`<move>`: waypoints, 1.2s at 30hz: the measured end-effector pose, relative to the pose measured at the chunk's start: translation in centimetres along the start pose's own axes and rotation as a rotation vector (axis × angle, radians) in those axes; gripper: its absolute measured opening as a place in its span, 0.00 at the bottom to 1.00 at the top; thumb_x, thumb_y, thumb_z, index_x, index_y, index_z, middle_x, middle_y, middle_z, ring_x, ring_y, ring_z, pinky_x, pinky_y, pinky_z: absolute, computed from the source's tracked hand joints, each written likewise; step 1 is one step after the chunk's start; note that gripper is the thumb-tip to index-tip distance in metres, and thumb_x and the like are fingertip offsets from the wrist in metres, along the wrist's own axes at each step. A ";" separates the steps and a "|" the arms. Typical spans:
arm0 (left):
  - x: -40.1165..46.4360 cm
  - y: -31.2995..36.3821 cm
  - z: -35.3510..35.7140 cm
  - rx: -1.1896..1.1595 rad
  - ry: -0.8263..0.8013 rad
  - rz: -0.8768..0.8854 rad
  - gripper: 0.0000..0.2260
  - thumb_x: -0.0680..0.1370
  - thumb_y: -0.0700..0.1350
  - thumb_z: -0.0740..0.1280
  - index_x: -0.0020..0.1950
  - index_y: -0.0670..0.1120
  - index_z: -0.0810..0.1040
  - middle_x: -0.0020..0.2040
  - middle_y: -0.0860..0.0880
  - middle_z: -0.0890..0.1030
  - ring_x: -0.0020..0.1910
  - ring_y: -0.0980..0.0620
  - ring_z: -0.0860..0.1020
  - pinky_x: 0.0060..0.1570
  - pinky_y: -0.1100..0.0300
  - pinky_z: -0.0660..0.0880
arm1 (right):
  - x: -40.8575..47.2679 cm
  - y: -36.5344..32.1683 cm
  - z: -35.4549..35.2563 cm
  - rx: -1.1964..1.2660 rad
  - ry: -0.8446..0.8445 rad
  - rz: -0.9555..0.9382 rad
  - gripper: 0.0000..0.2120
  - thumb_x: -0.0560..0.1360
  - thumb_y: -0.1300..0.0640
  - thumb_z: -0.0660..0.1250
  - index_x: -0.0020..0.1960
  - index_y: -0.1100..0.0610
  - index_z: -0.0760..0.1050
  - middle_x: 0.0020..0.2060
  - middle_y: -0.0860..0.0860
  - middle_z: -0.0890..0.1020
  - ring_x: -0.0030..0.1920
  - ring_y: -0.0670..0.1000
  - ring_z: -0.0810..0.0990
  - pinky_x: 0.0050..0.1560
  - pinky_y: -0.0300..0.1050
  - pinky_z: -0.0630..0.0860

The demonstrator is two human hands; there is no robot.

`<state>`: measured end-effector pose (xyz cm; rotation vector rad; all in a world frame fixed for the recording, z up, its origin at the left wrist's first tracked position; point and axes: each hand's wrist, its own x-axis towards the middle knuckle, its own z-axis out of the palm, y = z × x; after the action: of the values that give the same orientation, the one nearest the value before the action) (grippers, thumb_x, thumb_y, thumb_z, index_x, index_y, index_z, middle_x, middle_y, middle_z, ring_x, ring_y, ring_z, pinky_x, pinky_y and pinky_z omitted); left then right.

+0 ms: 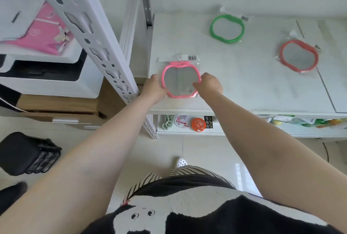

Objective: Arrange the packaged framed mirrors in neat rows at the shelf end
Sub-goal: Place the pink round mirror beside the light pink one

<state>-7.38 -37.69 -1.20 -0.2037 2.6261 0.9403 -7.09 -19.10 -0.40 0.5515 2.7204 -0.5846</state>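
- Packaged framed mirrors, three in all, lie flat on the white shelf (234, 91), each apple-shaped and sealed in a clear plastic bag.
- White shelf: its top board runs from the perforated white upright (97, 42) at the left end off the right edge of the view; a lower tier beneath holds small goods, among them a round orange case (198, 124).
- Pink-framed mirror (180, 79): nearest the left end and the front edge of the shelf, its barcode label at the far side of the bag.
- Red-framed mirror (299, 56): well apart to the right, tilted in its crumpled bag.
- Green-framed mirror (227, 28): towards the back of the shelf, between the other two across the width, barcode tag at its upper right.
- Left hand (155, 88): grips the left rim of the pink-framed mirror, fingers curled on the frame.
- Right hand (209, 83): fingers curled over the right rim of the same mirror, thumb lying across the glass side.
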 end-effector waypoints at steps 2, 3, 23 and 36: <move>0.5 0.3 0.2 -0.059 -0.019 -0.035 0.25 0.76 0.42 0.68 0.70 0.38 0.64 0.65 0.39 0.73 0.62 0.41 0.75 0.55 0.53 0.72 | 0.9 -0.5 0.5 -0.018 -0.006 0.037 0.17 0.76 0.49 0.65 0.60 0.58 0.74 0.56 0.56 0.80 0.57 0.58 0.78 0.48 0.47 0.74; 1.0 0.4 0.5 -0.080 -0.019 -0.039 0.24 0.76 0.42 0.68 0.69 0.39 0.66 0.63 0.40 0.75 0.61 0.41 0.76 0.52 0.54 0.73 | 1.1 -0.5 0.6 -0.038 0.001 0.056 0.18 0.76 0.49 0.66 0.61 0.58 0.73 0.58 0.56 0.78 0.60 0.58 0.77 0.51 0.49 0.74; -1.1 3.0 -0.1 -0.751 -0.282 -0.112 0.19 0.76 0.33 0.64 0.66 0.46 0.69 0.51 0.44 0.76 0.42 0.47 0.77 0.34 0.59 0.73 | -8.7 1.3 0.1 1.118 0.218 0.430 0.12 0.77 0.64 0.64 0.60 0.60 0.73 0.49 0.61 0.80 0.31 0.54 0.80 0.19 0.34 0.73; -7.9 5.5 5.8 -0.697 -0.446 0.028 0.05 0.75 0.39 0.70 0.42 0.46 0.76 0.37 0.48 0.79 0.43 0.48 0.78 0.55 0.53 0.78 | -20.8 10.6 0.6 1.261 0.407 0.493 0.16 0.75 0.67 0.68 0.62 0.64 0.75 0.41 0.56 0.79 0.35 0.52 0.81 0.32 0.44 0.83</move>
<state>0.18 -29.57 0.73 -0.1034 1.8279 1.6596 15.88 -16.75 3.22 1.6669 2.0120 -2.1703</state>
